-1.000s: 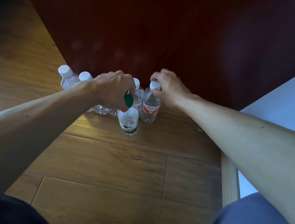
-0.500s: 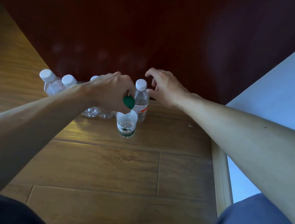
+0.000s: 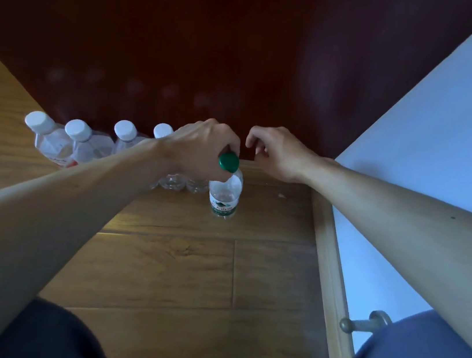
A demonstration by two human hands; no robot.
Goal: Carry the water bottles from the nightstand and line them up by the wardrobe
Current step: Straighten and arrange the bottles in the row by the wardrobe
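Far left to centre: we note a row of clear plastic water bottles w/ white screw caps point(image 3: 79, 130), upright along the foot of the dark red-brown wooden wardrobe point(image 3: 188, 35). Four caps show, and more bases show past the left forearm.

Centre: left hand point(image 3: 199, 149) is curled tight round the neck of the clear plastic bottle w/ green cap and green-and-white label point(image 3: 225, 192). The bottle is upright at the row's right end but nearer us, out of line. Whether its base touches the brown wooden plank floor point(image 3: 171, 261), we cannot tell.

Right of it: right hand point(image 3: 280, 154). 1 s ago it pinched a white cap; now it is off, fingers loosely curled, holding nothing.

Judgement: that bottle is set down. The green-capped one is probably next, to go to the far side against the wardrobe. Its fill level is not readable.
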